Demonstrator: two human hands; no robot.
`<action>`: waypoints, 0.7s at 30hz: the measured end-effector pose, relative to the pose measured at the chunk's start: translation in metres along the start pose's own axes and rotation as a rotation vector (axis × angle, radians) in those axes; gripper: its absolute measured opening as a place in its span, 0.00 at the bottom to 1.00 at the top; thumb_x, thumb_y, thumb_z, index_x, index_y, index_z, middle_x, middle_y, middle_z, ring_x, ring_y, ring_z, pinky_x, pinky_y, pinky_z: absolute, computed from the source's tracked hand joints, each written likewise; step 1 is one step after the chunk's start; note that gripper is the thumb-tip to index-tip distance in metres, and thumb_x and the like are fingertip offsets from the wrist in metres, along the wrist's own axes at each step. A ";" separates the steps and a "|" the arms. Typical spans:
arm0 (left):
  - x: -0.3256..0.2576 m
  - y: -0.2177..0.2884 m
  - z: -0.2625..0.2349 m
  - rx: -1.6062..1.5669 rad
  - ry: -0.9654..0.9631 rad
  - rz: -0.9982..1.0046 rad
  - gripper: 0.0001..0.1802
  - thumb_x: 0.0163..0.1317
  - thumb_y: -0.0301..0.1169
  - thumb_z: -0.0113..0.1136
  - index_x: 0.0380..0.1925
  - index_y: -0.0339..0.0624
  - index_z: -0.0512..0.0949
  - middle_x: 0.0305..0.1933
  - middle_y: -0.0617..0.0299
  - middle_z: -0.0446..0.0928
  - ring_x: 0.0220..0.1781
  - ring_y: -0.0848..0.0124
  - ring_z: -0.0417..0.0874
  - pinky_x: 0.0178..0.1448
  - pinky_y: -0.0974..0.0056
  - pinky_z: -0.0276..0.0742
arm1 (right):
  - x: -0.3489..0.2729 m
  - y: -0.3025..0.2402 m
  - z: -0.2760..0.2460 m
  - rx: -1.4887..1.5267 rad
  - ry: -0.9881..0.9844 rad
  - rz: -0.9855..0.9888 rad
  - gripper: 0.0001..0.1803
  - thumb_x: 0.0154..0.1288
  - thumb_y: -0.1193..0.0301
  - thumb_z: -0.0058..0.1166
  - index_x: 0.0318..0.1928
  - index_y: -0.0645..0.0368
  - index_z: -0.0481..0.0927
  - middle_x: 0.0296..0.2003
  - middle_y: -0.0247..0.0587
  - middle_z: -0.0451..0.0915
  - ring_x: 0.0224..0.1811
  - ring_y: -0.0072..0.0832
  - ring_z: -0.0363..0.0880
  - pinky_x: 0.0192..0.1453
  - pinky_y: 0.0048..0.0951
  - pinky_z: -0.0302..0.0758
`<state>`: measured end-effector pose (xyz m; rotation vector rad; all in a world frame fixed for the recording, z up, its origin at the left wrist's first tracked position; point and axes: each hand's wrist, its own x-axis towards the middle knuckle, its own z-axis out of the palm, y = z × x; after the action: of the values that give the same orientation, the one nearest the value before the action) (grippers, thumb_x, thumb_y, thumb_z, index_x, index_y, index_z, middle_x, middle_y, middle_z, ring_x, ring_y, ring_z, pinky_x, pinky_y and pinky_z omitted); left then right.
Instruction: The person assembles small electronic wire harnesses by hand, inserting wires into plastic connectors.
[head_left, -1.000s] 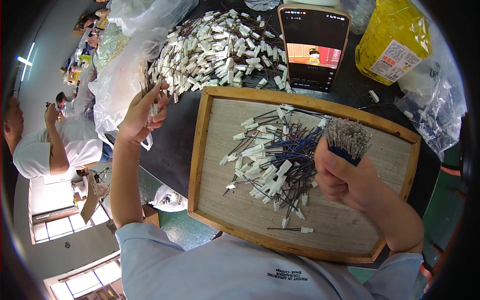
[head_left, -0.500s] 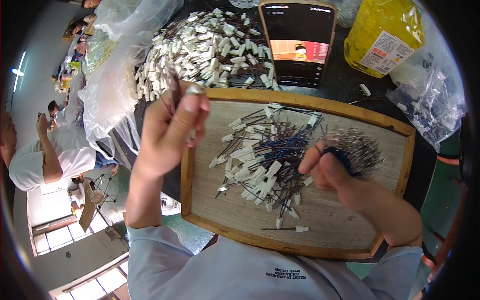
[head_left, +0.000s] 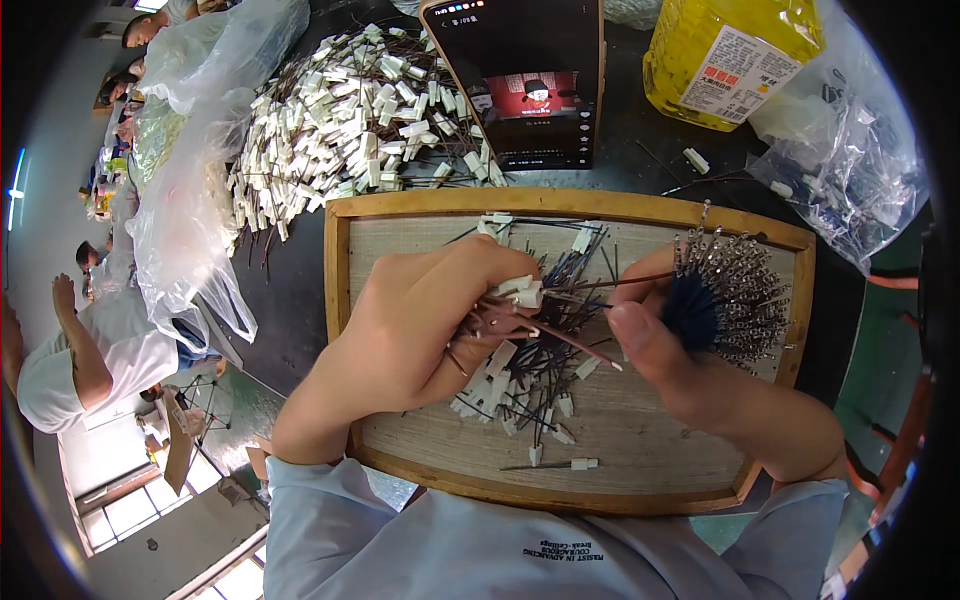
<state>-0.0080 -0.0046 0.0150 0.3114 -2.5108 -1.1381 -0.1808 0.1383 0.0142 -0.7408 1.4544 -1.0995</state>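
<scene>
My left hand [head_left: 425,315] is closed over the middle of the tray. It grips white plastic connectors [head_left: 522,292] with brown wires [head_left: 500,322] trailing from them. Close by on the right, my right hand [head_left: 655,335] is closed around a bundle of blue wires [head_left: 688,310]. Their bare metal terminals [head_left: 745,300] fan out beyond the fingers. A thin dark wire runs between the two hands at the right fingertips; which end is held I cannot tell. Under both hands lies a loose heap of wired white connectors [head_left: 545,405], partly hidden by the left hand.
A wood-rimmed tray [head_left: 570,499] holds the heap. Behind it are a large pile of wired connectors [head_left: 350,110], an upright phone [head_left: 535,130], a yellow bottle [head_left: 690,70] and plastic bags [head_left: 850,150]. Another person [head_left: 110,345] sits at the far left.
My left hand has come down and right from the tray's upper left corner to its middle, beside my right hand. The bundle stays with the right hand. The whole view has shifted slightly.
</scene>
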 end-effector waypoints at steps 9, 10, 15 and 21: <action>0.000 -0.006 -0.004 0.184 -0.025 0.102 0.05 0.57 0.22 0.49 0.34 0.35 0.73 0.22 0.58 0.74 0.19 0.67 0.74 0.25 0.69 0.67 | 0.006 0.004 0.002 0.065 -0.157 -0.030 0.09 0.66 0.66 0.51 0.31 0.57 0.73 0.16 0.20 0.65 0.19 0.06 0.58 0.22 0.14 0.53; 0.000 -0.007 -0.004 0.183 -0.023 0.101 0.05 0.57 0.22 0.49 0.34 0.35 0.73 0.22 0.58 0.74 0.19 0.67 0.74 0.25 0.69 0.67 | 0.007 0.003 0.002 0.063 -0.158 -0.029 0.09 0.66 0.66 0.51 0.31 0.57 0.73 0.16 0.20 0.65 0.19 0.06 0.58 0.22 0.14 0.53; -0.002 -0.011 -0.002 0.203 0.017 0.121 0.09 0.52 0.20 0.48 0.34 0.35 0.73 0.23 0.59 0.74 0.18 0.66 0.73 0.24 0.69 0.67 | 0.005 0.004 0.003 0.019 -0.099 -0.113 0.09 0.66 0.66 0.51 0.31 0.57 0.73 0.15 0.20 0.64 0.18 0.06 0.58 0.21 0.15 0.53; -0.003 -0.012 -0.004 0.229 -0.015 0.145 0.10 0.50 0.19 0.49 0.35 0.35 0.73 0.23 0.58 0.75 0.19 0.64 0.74 0.25 0.67 0.68 | 0.007 0.010 0.001 0.027 -0.089 -0.081 0.10 0.65 0.63 0.51 0.31 0.56 0.73 0.17 0.19 0.65 0.18 0.07 0.57 0.21 0.16 0.50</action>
<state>-0.0035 -0.0139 0.0073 0.1771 -2.6324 -0.8020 -0.1794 0.1354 0.0022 -0.8251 1.3421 -1.1314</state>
